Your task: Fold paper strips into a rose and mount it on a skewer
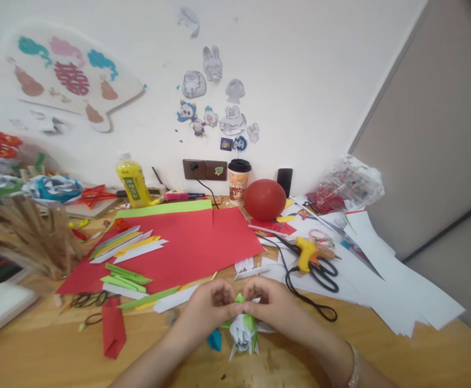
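At the front of the desk, my left hand (216, 303) and my right hand (267, 299) meet, thumbs nearly touching. Both pinch the green upper end of a white-and-green folded paper model (243, 333). Its white layered folds and pointed tips hang below my thumbs, toward me. The fingertips behind it are partly hidden. Beside it, under my left wrist, lies a small blue folded paper piece (215, 339). White and green folded paper strips (174, 299) lie just beyond my left hand.
Red paper sheets (203, 237) carry more folded strips. To the right are black-handled scissors (325, 274), a yellow glue gun (306, 253) with its cord, and white paper (405, 291). Behind stand a red balloon (264, 199), a lidded cup (239, 180) and a yellow bottle (133, 180). Wooden sticks (29, 231) stand left.
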Demonstrator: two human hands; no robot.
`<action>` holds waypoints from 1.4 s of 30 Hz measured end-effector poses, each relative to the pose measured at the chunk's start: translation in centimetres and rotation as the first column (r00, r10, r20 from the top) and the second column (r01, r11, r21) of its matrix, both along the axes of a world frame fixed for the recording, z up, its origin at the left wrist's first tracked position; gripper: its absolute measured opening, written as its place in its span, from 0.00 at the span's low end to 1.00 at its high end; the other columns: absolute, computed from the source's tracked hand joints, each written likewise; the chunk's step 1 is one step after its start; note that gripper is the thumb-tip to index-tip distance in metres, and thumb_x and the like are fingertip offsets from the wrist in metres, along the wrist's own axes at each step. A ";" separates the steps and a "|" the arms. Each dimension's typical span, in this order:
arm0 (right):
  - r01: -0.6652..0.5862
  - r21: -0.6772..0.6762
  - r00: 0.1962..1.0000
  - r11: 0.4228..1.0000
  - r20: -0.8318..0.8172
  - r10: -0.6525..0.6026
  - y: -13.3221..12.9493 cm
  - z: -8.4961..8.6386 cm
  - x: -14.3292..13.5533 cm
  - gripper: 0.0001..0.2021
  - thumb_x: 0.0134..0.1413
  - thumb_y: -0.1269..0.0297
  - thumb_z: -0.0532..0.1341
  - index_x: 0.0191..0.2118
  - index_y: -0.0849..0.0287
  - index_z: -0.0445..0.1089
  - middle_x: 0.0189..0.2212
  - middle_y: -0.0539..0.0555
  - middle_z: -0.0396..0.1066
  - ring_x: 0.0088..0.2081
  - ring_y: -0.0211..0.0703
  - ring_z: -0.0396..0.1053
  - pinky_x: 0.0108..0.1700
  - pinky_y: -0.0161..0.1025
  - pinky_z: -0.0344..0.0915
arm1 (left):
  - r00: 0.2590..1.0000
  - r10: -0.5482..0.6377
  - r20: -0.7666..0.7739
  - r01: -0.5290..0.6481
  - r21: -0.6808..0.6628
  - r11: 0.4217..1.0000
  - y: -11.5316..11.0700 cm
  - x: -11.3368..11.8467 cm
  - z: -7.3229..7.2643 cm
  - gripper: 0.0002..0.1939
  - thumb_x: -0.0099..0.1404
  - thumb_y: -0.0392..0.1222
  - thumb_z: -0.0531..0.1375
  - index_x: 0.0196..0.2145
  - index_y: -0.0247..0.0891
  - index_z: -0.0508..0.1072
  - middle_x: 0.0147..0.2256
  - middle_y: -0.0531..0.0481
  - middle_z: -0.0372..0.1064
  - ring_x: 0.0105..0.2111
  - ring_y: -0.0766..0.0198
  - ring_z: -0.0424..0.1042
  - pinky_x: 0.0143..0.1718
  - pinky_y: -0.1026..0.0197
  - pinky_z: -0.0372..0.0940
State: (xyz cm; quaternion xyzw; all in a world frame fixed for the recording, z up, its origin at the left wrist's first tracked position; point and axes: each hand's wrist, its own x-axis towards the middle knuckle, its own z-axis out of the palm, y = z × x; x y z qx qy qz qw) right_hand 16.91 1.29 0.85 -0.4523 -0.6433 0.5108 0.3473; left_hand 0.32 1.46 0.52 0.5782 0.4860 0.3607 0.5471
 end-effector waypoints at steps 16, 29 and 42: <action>-0.066 -0.250 0.967 0.966 -0.254 0.001 0.4 0.6 0.6 0.14 0.41 0.57 0.67 0.32 0.62 0.70 0.28 0.50 0.70 0.30 0.37 0.68 0.34 0.37 0.65 | 0.985 -0.008 0.172 0.032 -0.137 0.990 0.3 -0.5 0.0 0.17 0.48 0.51 0.65 0.25 0.37 0.66 0.21 0.57 0.62 0.21 0.70 0.62 0.22 0.68 0.56; 0.118 0.143 0.986 0.983 -0.133 -0.099 0.5 0.8 0.8 0.08 0.47 0.65 0.63 0.36 0.59 0.69 0.32 0.52 0.72 0.35 0.41 0.70 0.40 0.39 0.66 | 0.965 0.116 0.235 -0.110 -0.039 0.993 0.2 -0.3 0.6 0.17 0.50 0.52 0.64 0.27 0.38 0.64 0.23 0.56 0.63 0.26 0.66 0.65 0.27 0.65 0.61; 0.058 0.135 0.997 0.989 0.043 -0.065 -0.2 0.7 -0.1 0.06 0.41 0.74 0.61 0.28 0.59 0.67 0.27 0.48 0.69 0.31 0.38 0.67 0.35 0.34 0.64 | 0.996 -0.051 0.075 0.044 0.099 0.994 -0.1 0.1 -0.5 0.12 0.55 0.48 0.60 0.26 0.38 0.64 0.24 0.55 0.63 0.26 0.67 0.64 0.27 0.66 0.58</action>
